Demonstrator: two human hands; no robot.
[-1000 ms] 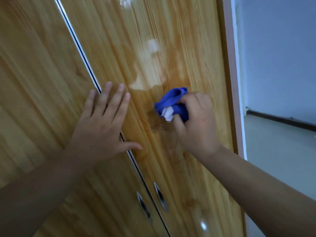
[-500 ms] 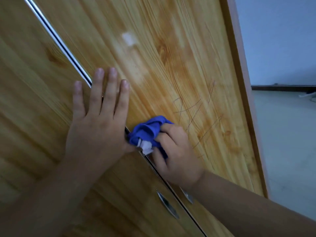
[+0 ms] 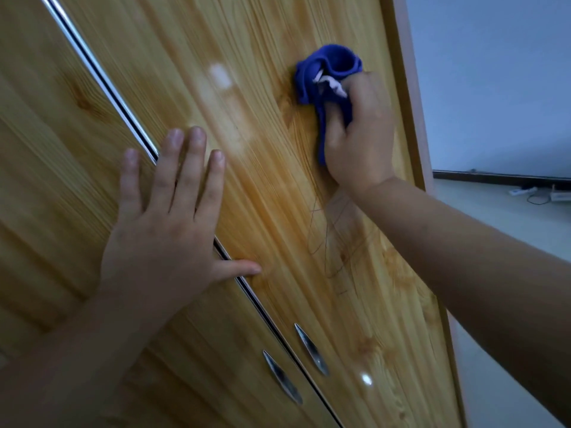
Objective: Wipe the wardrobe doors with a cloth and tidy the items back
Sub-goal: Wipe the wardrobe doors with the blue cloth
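Observation:
Two glossy wooden wardrobe doors fill the view, the right door and the left door, split by a metal strip. My right hand grips a bunched blue cloth with a white tag and holds it against the upper right part of the right door. My left hand lies flat with straight, spread fingers across the strip, touching both doors. Thin dark scribble marks show on the right door below the cloth.
Two metal handles sit low on the doors, either side of the strip. Past the wardrobe's right edge are a pale wall, a dark skirting line and a light floor with cables.
My right hand has swept the cloth from the strip beside my left hand up and right to the door's upper right. My left hand stays flat on the doors.

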